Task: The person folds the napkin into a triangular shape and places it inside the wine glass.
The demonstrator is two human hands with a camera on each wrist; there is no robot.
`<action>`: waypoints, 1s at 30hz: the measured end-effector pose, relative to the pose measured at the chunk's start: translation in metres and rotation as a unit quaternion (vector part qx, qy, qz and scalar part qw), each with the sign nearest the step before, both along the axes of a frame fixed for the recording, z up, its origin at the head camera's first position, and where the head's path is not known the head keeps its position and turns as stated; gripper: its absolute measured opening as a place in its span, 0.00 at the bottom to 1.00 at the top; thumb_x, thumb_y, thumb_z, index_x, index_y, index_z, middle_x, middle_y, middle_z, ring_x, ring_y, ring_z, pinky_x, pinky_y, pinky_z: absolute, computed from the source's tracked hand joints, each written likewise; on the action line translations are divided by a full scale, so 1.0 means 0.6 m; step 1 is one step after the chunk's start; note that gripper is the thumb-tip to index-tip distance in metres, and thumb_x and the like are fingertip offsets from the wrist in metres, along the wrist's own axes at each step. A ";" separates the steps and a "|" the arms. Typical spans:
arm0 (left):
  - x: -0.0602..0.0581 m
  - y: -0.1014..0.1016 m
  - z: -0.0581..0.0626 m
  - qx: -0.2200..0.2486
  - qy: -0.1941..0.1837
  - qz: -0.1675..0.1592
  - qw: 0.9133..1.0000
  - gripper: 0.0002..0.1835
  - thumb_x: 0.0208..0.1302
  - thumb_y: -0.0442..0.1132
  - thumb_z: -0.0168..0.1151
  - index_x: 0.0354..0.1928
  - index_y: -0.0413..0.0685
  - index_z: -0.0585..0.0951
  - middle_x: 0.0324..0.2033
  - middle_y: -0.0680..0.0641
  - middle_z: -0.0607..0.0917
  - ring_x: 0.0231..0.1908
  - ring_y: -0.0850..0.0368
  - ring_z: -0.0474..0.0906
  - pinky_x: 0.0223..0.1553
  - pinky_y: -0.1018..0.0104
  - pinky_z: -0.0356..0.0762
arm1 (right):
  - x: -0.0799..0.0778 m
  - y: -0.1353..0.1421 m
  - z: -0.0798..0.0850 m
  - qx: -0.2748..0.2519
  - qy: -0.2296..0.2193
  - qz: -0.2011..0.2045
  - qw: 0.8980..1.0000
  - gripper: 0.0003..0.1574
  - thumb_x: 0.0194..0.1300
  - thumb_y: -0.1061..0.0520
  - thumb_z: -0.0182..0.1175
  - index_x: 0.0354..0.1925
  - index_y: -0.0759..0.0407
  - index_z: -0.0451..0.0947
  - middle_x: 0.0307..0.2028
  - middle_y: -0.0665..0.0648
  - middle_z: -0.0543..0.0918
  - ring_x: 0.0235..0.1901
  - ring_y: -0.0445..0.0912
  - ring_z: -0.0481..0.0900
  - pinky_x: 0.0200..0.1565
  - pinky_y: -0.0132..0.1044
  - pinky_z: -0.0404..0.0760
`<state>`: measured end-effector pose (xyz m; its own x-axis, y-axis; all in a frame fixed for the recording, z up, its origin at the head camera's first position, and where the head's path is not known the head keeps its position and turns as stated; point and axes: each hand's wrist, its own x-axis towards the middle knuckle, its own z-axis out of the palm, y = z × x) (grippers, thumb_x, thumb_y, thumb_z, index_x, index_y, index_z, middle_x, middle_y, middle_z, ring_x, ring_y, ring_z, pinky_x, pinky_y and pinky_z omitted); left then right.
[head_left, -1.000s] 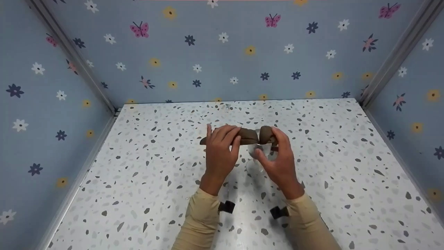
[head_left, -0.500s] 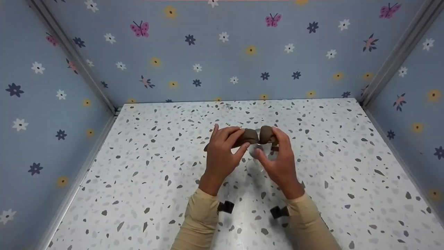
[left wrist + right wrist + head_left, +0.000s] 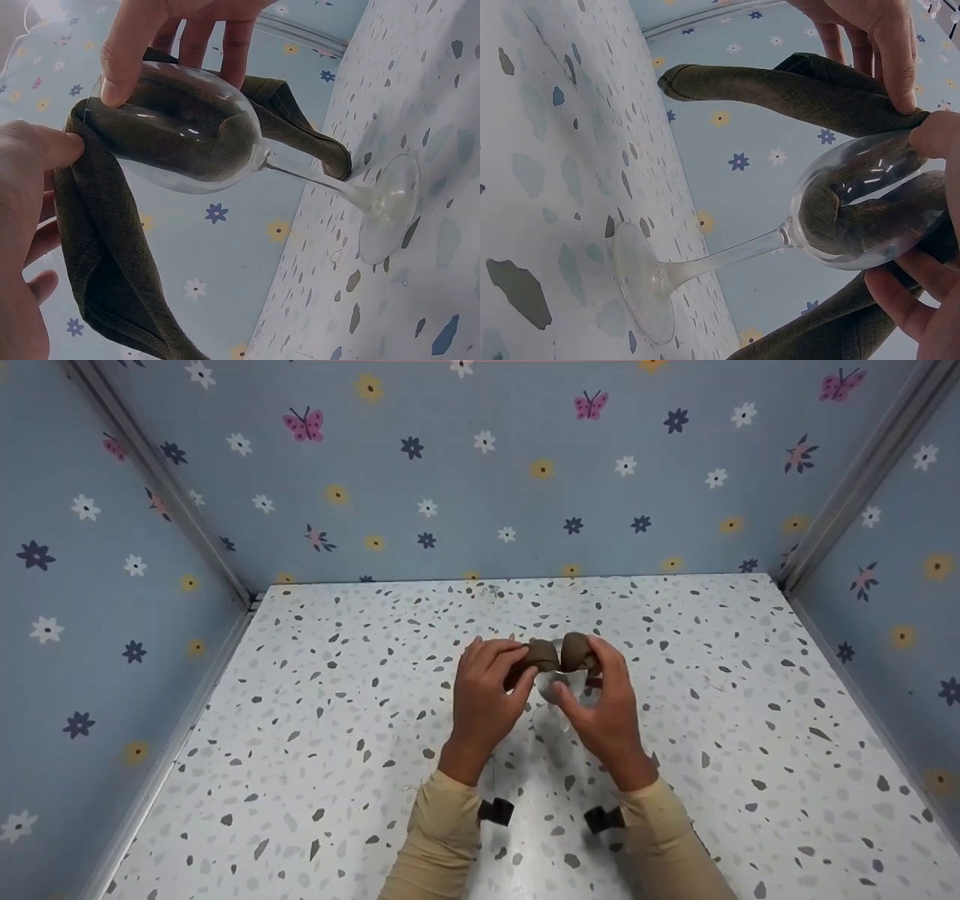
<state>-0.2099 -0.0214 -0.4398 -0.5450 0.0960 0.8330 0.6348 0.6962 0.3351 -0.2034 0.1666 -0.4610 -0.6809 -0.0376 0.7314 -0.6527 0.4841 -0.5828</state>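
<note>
A clear wine glass [image 3: 307,171] stands upright on the table, a dark olive-brown cloth napkin [image 3: 541,654] tucked into its bowl. The napkin folds over the rim, and its two ends hang outside on opposite sides, clearest in the right wrist view. My left hand [image 3: 487,690] pinches the left fold at the rim between thumb and fingers. With its thumb against the bowl and its fingers over the right-hand cloth, my right hand [image 3: 607,720] holds the glass. In the head view the hands hide much of the hanging ends.
A speckled white tabletop [image 3: 315,720] lies under the glass. Blue panels with flowers and butterflies rise at the back [image 3: 480,472], left and right, joined by metal corner strips. Small black wrist mounts [image 3: 496,811] stick out from both sleeves.
My left hand has shifted right toward the glass rim. The napkin's left part, stretched out sideways before, is now drawn down and mostly hidden behind that hand. My right hand stays put.
</note>
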 end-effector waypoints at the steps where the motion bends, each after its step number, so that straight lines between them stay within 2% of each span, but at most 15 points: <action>1: 0.000 0.001 -0.002 0.003 -0.004 0.001 1.000 0.13 0.64 0.41 0.71 0.46 0.42 0.87 0.45 0.46 0.84 0.50 0.49 0.79 0.65 0.43 0.65 | 0.000 0.000 0.000 0.000 -0.001 0.000 1.000 0.47 0.61 0.58 0.72 0.72 0.62 0.62 0.65 0.59 0.71 0.44 0.48 0.73 0.40 0.43 0.78; 6: 0.000 0.006 -0.011 0.021 -0.021 0.006 1.000 0.12 0.65 0.42 0.69 0.46 0.43 0.87 0.45 0.47 0.85 0.50 0.50 0.80 0.65 0.46 0.66 | -0.001 0.000 -0.002 0.001 -0.005 -0.001 1.000 0.47 0.61 0.57 0.72 0.72 0.61 0.62 0.64 0.58 0.71 0.44 0.47 0.73 0.40 0.42 0.78; 13: 0.004 0.008 -0.025 0.042 -0.039 0.009 0.998 0.12 0.66 0.41 0.68 0.48 0.44 0.87 0.46 0.48 0.85 0.48 0.53 0.81 0.55 0.56 0.74 | -0.001 -0.002 -0.004 0.002 -0.008 0.001 1.000 0.46 0.62 0.55 0.72 0.72 0.60 0.62 0.64 0.58 0.71 0.45 0.46 0.73 0.41 0.41 0.78; 21: 0.005 0.008 -0.027 0.047 -0.035 0.015 0.998 0.12 0.67 0.39 0.67 0.50 0.44 0.86 0.47 0.49 0.85 0.49 0.53 0.81 0.53 0.55 0.75 | -0.004 -0.004 0.002 0.003 -0.003 0.000 1.000 0.46 0.62 0.55 0.72 0.72 0.61 0.63 0.63 0.59 0.72 0.46 0.49 0.74 0.41 0.40 0.78; 30: 0.003 0.008 -0.035 0.047 -0.031 0.024 0.998 0.11 0.65 0.37 0.69 0.48 0.46 0.87 0.45 0.52 0.86 0.47 0.54 0.82 0.50 0.56 0.76 | -0.002 -0.002 -0.007 0.004 -0.005 -0.005 1.000 0.46 0.62 0.57 0.72 0.73 0.60 0.62 0.66 0.59 0.70 0.50 0.49 0.74 0.43 0.43 0.79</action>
<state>-0.2084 -0.0169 -0.4610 -0.5985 -0.0084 0.8011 0.5767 0.6895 0.4381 -0.2045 0.1651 -0.4649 -0.6888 -0.0374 0.7240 -0.6421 0.4950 -0.5854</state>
